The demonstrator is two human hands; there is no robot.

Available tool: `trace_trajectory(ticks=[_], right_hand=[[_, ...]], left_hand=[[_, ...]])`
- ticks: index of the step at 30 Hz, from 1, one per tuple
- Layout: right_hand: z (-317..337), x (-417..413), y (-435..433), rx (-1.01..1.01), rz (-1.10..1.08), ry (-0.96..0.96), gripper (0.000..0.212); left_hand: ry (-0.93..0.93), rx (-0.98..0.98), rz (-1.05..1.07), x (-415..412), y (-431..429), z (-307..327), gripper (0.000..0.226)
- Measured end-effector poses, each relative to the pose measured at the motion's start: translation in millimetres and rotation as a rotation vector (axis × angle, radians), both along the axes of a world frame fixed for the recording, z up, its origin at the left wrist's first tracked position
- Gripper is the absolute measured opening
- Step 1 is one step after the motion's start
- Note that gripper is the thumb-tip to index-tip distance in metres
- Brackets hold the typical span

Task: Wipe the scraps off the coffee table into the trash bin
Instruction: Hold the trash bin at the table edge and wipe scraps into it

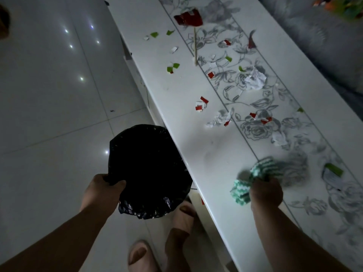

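Observation:
A long white coffee table (198, 160) with a grey flower pattern runs from the upper left to the lower right. Several red, green and white paper scraps (201, 105) lie scattered over it, along with crumpled white paper (255, 79), a red wrapper (188, 17) and a thin wooden stick (195, 46). My left hand (102, 190) grips the rim of a trash bin lined with a black bag (147, 169), held against the table's near edge. My right hand (266, 192) clutches a green and white striped cloth (253, 179) over the table, blurred by motion.
Glossy white floor tiles (49, 95) lie to the left of the table. My feet in beige slippers (184, 216) stand beside the bin. A grey sofa (324, 40) borders the table's far side, with colourful items (341, 4) at the top right.

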State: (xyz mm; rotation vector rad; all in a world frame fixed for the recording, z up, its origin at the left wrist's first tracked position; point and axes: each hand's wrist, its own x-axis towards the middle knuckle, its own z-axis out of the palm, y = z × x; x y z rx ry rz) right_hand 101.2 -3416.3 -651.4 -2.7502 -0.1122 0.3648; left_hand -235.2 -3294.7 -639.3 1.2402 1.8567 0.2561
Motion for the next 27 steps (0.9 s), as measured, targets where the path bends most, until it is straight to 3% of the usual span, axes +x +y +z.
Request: trace_trajectory(ticks=[2,5,16,22,27], right_hand=[[-3.9,12.9,24.0,-0.050,0.100,-0.007,0.033],[-5.6,35.5,60.0,-0.106,0.174,0.006,0.035],[-4.5,66.2,156.7,-0.008,0.577,-0.022,0.040],[-0.7,59.8,171.3,0.019,0.650,-0.052,0.043],[3.5,51.3,194.4,0.019,0.689,0.036,0.050]], left_hand=[[-0.005,-0.004,0.010,-0.2,7.5,-7.7,0.019],[0.017,-0.022,0.031,0.4,19.4,-15.5,0.024],[0.042,-0.046,0.164,5.6,51.4,-27.8,0.027],[0.033,-0.062,0.200,5.3,57.8,-21.8,0.027],[0.016,-0.040,0.215,9.0,62.7,-18.8,0.024]])
